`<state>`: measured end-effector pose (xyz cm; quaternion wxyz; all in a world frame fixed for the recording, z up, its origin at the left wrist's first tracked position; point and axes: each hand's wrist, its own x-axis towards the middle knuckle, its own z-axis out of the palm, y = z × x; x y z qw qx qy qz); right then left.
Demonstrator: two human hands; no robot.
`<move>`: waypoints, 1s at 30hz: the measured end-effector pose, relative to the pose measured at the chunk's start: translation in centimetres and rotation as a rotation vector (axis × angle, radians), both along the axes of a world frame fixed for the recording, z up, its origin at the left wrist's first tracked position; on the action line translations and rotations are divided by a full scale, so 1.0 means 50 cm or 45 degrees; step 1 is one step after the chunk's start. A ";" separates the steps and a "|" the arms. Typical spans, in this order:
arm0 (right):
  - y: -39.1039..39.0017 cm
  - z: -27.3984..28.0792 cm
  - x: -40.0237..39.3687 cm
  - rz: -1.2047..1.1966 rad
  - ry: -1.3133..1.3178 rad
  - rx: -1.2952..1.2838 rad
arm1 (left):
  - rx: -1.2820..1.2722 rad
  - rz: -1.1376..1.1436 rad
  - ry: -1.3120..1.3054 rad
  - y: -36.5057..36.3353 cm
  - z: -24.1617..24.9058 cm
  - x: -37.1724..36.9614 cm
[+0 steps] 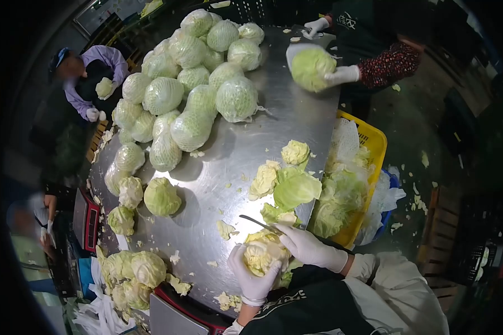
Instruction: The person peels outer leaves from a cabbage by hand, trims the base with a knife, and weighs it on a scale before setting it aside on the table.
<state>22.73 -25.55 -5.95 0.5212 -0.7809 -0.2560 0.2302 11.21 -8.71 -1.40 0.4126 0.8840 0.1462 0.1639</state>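
Observation:
Both my hands wear white gloves at the table's near right edge. My left hand [252, 277] is wrapped round the lower side of a trimmed, yellowish cabbage [262, 253]. Above it, my right hand [310, 245] holds a knife [257, 223], its dark curved blade pointing left over the cabbage's top. Loose green leaves [296, 188] and a small pale cabbage head [295, 152] lie just beyond my hands. Farther left on the metal table [229, 162] sits an unwrapped green cabbage [162, 197].
Net-wrapped cabbages [187, 72] are piled at the back. A yellow crate [379, 146] of leaves stands at the right. Scales [176, 315] are at the near left. Co-workers stand opposite and left; one gloved hand [343, 75] holds a cabbage [312, 69].

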 end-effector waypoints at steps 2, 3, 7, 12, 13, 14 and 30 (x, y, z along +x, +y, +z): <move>0.010 -0.008 0.014 -0.067 0.037 -0.020 | -0.020 0.013 -0.012 0.001 -0.009 -0.019; 0.012 -0.011 0.020 -0.139 0.072 -0.042 | -0.067 -0.015 -0.056 0.009 -0.015 -0.033; 0.017 -0.057 0.031 -0.054 0.245 -0.104 | -0.390 -0.007 -0.039 0.093 -0.071 -0.147; -0.003 0.007 0.017 0.138 0.252 -0.381 | -0.921 0.208 0.062 0.104 0.006 -0.213; -0.016 0.003 0.010 0.069 0.024 -0.416 | -1.010 0.304 0.009 0.094 -0.001 -0.216; -0.019 0.014 0.008 0.001 -0.206 -0.444 | -1.099 0.402 -0.051 0.075 0.011 -0.201; 0.053 0.129 0.091 0.448 0.284 -0.224 | 0.134 -0.282 0.067 0.054 0.037 -0.126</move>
